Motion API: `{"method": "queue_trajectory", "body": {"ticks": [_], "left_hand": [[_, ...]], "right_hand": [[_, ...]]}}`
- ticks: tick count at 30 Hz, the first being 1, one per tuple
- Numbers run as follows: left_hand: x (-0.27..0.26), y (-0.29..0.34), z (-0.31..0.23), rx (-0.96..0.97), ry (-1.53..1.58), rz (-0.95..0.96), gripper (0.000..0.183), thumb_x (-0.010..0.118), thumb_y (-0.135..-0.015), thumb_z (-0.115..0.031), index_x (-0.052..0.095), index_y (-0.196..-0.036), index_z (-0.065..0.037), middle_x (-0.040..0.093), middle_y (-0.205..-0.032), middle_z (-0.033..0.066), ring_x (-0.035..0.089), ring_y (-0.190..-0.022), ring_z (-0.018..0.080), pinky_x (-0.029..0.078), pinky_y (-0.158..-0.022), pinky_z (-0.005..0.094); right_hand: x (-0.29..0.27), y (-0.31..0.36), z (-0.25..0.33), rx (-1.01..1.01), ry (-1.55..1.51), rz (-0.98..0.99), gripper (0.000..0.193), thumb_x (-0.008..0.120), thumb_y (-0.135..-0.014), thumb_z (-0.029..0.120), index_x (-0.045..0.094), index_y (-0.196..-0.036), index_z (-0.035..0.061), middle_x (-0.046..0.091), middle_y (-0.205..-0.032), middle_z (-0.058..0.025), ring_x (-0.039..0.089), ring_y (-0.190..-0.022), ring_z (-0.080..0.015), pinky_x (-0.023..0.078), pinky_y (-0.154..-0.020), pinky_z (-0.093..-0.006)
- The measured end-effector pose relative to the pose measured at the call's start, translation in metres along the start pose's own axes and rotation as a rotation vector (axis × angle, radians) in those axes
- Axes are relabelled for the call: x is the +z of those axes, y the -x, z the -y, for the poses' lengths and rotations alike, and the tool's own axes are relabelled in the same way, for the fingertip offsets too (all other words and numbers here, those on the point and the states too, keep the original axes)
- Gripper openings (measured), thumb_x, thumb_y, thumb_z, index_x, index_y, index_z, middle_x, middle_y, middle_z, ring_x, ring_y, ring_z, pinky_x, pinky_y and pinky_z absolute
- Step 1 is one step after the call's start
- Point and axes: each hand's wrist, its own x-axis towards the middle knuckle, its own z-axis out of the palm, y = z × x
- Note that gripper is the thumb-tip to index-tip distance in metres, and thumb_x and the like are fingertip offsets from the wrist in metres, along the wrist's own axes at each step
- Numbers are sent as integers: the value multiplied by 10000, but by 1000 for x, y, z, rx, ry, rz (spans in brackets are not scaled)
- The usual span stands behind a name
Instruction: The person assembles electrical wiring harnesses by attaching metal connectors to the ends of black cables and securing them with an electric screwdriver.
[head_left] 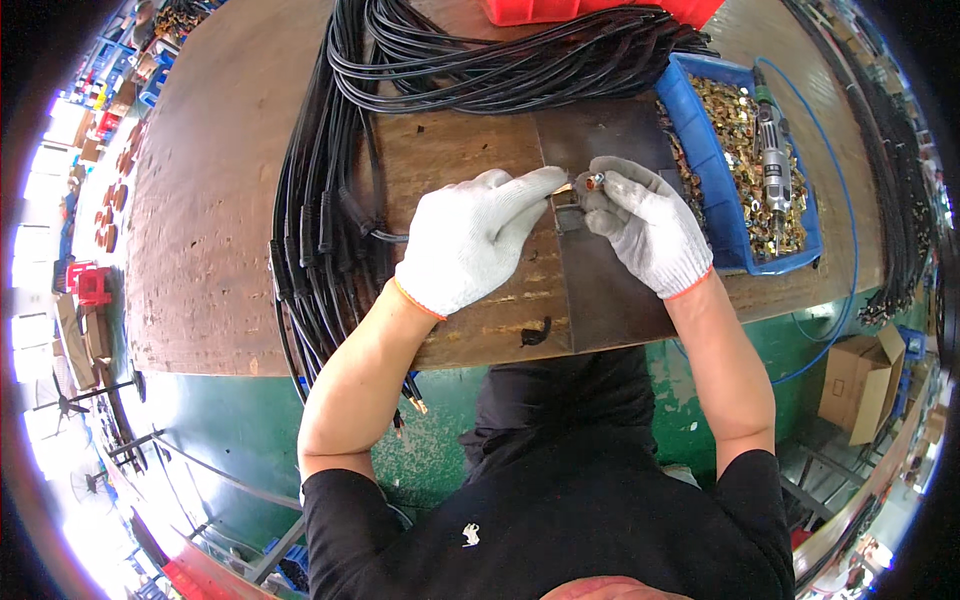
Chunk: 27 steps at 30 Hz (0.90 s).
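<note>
My left hand [478,240], in a white knit glove, is closed around a black cable [388,237] that runs in from the left. A brass-coloured tip [563,190] shows by its fingertips. My gloved right hand [655,220] pinches a small metal fitting [595,182] with a coppery opening between thumb and fingers. The two hands nearly meet, the fitting slightly apart from the brass tip. Just below them stands a small dark metal block [570,218], partly covered by the fingers. The glove hides how the cable lies in my left palm.
Bundled black cables [305,200] hang over the table's front edge at left, and more loop across the back. At right, a blue bin [705,165] holds many brass pieces and a grey-green hand tool [773,160] with a blue hose [848,215]. A black scrap [536,332] lies near the front edge.
</note>
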Motion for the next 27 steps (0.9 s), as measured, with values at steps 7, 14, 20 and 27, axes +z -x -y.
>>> {"method": "queue_trajectory", "body": {"ticks": [7,14,20,27], "left_hand": [[-1,-1,-3,20,-24,-24,352,715,-958,-90,763,-1301,-150,712,-875,165,723,-787,367,573,-701,422],[-3,0,-2,21,-53,-18,351,714,-962,-113,762,-1307,-155,712,-867,156,726,-778,360,574,-688,420],[0,1,-1,39,-37,-42,359,727,-949,-105,763,-1303,-153,721,-871,153,732,-770,351,578,-673,419],[2,0,0,68,-59,-72,356,737,-941,-106,769,-1291,-159,711,-836,140,722,-727,342,574,-650,419]], "right_hand": [[5,-1,-8,4,-22,57,240,683,-1046,89,722,-1254,-25,787,-1081,-153,788,-865,-238,684,-724,-349],[16,0,-10,11,-1,43,232,696,-1045,90,730,-1247,-19,762,-1054,-136,733,-860,-209,643,-687,-321],[16,2,-12,-11,19,15,234,696,-1045,89,730,-1249,-18,765,-1051,-128,740,-859,-210,652,-698,-328],[20,4,-13,-28,28,-24,227,706,-1029,73,738,-1240,-7,796,-1045,-130,795,-860,-233,682,-742,-359]]}}
